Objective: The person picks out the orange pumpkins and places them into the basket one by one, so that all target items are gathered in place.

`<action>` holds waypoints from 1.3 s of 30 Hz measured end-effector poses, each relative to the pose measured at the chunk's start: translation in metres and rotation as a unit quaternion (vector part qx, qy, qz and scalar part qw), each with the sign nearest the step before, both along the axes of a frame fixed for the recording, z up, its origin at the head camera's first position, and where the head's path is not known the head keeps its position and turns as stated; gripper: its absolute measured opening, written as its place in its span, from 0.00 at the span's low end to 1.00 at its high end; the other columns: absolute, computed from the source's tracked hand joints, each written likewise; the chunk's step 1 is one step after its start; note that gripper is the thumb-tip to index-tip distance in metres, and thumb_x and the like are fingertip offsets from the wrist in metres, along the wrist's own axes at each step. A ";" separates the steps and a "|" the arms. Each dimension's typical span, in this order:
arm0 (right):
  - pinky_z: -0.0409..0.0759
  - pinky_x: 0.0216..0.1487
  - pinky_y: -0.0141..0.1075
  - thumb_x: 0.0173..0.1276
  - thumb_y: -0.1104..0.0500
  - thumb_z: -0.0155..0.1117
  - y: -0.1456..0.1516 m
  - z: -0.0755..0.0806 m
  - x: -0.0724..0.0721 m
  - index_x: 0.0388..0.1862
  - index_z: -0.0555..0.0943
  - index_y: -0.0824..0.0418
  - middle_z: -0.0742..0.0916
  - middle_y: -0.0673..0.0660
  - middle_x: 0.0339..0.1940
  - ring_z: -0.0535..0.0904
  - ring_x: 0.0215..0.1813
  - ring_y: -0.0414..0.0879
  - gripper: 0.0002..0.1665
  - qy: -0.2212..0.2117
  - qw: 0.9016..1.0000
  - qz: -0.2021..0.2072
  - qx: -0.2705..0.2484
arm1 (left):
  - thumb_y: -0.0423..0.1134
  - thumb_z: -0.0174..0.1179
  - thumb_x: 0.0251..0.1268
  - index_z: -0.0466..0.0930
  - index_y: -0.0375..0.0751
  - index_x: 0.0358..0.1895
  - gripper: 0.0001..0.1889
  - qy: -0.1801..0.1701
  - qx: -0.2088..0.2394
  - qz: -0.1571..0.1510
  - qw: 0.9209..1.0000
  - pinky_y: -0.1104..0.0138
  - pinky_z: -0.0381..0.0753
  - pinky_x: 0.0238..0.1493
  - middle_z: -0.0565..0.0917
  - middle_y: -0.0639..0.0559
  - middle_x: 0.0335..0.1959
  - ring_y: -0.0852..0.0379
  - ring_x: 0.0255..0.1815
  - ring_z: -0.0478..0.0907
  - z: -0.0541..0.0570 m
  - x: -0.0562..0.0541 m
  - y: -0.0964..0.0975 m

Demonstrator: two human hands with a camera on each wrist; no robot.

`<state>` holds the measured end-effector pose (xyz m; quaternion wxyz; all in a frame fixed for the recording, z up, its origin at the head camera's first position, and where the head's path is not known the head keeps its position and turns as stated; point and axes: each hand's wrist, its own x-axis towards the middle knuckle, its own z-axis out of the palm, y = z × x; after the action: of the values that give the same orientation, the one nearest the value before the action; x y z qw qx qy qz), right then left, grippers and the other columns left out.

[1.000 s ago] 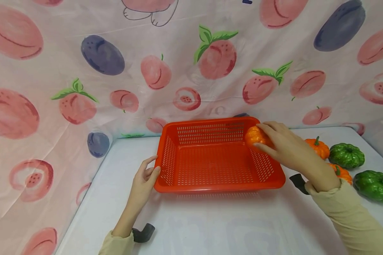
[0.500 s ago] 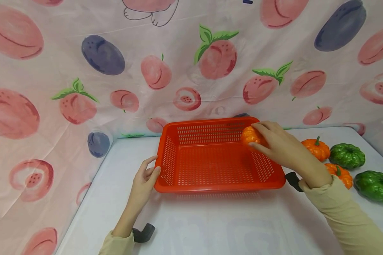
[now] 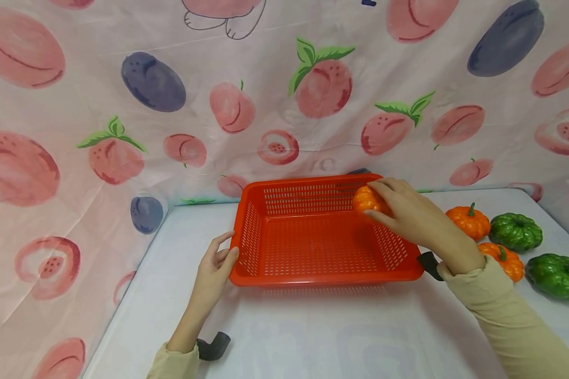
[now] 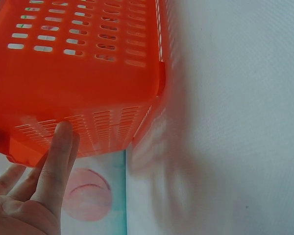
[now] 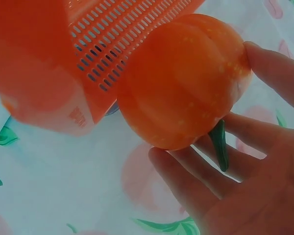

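Observation:
A small orange pumpkin (image 3: pixel 367 199) is gripped by my right hand (image 3: pixel 410 216), with the thumb on one side and fingers on the other. It is above the right end of a red plastic basket (image 3: pixel 327 280). In the right wrist view the pumpkin (image 5: pixel 183 83) shows its green stem (image 5: pixel 219 145) towards the palm, beside the slotted basket wall. My left hand (image 3: pixel 213 268) touches the basket's left end with its fingertips. The left wrist view shows straight fingers (image 4: pixel 54 171) against the basket's outer wall (image 4: pixel 83 88).
Right of the basket sit two more orange pumpkins (image 3: pixel 469 222) and two green pumpkins (image 3: pixel 515 231) on the white tabletop (image 3: pixel 303 337). A fruit-print cloth (image 3: pixel 265 116) hangs behind and along the left side.
My right hand has moved left with the orange pumpkin, further over the basket's inside. The left hand and the basket have stayed in place.

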<state>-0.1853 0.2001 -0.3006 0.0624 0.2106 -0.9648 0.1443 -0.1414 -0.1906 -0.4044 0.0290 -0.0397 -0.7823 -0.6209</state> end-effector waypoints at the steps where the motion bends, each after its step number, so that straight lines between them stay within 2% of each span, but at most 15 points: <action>1: 0.73 0.61 0.60 0.71 0.49 0.65 -0.001 0.000 0.000 0.70 0.67 0.69 0.72 0.71 0.66 0.68 0.65 0.65 0.38 0.000 1.000 0.001 0.000 | 0.42 0.56 0.75 0.65 0.50 0.71 0.24 0.000 0.000 0.000 1.000 0.69 0.84 0.44 0.83 0.34 0.52 0.45 0.47 0.86 0.000 0.000 0.000; 13: 0.76 0.59 0.58 0.70 0.50 0.66 -0.005 0.000 -0.004 0.69 0.67 0.69 0.73 0.71 0.66 0.69 0.63 0.64 0.37 -0.004 1.000 0.004 -0.001 | 0.42 0.56 0.75 0.66 0.50 0.71 0.24 0.003 0.002 -0.001 1.000 0.69 0.84 0.44 0.84 0.34 0.52 0.45 0.47 0.86 0.001 0.001 0.000; 19: 0.73 0.62 0.60 0.71 0.50 0.65 -0.007 0.002 -0.007 0.70 0.66 0.71 0.72 0.72 0.67 0.68 0.65 0.66 0.38 -0.014 1.000 0.012 -0.003 | 0.41 0.56 0.75 0.66 0.51 0.71 0.24 0.000 0.003 0.003 1.000 0.69 0.84 0.44 0.84 0.34 0.51 0.46 0.47 0.86 0.001 0.000 0.000; 24: 0.70 0.65 0.60 0.71 0.49 0.64 -0.009 0.002 -0.009 0.71 0.66 0.70 0.70 0.71 0.68 0.66 0.67 0.66 0.38 -0.028 1.000 0.010 -0.003 | 0.42 0.56 0.75 0.66 0.51 0.71 0.24 0.006 -0.015 0.007 1.000 0.71 0.84 0.44 0.84 0.35 0.50 0.46 0.46 0.86 -0.001 0.000 0.000; 39: 0.73 0.62 0.59 0.70 0.50 0.66 -0.017 -0.001 -0.017 0.67 0.68 0.69 0.74 0.69 0.64 0.70 0.63 0.64 0.36 -0.018 1.000 0.018 -0.005 | 0.41 0.56 0.75 0.66 0.51 0.71 0.24 0.005 -0.013 0.006 1.000 0.70 0.84 0.44 0.84 0.35 0.50 0.46 0.47 0.86 -0.001 0.000 0.000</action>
<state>-0.2021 0.1833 -0.3013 0.0439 0.2248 -0.9611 0.1541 -0.1419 -0.1902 -0.4055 0.0360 -0.0384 -0.7905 -0.6101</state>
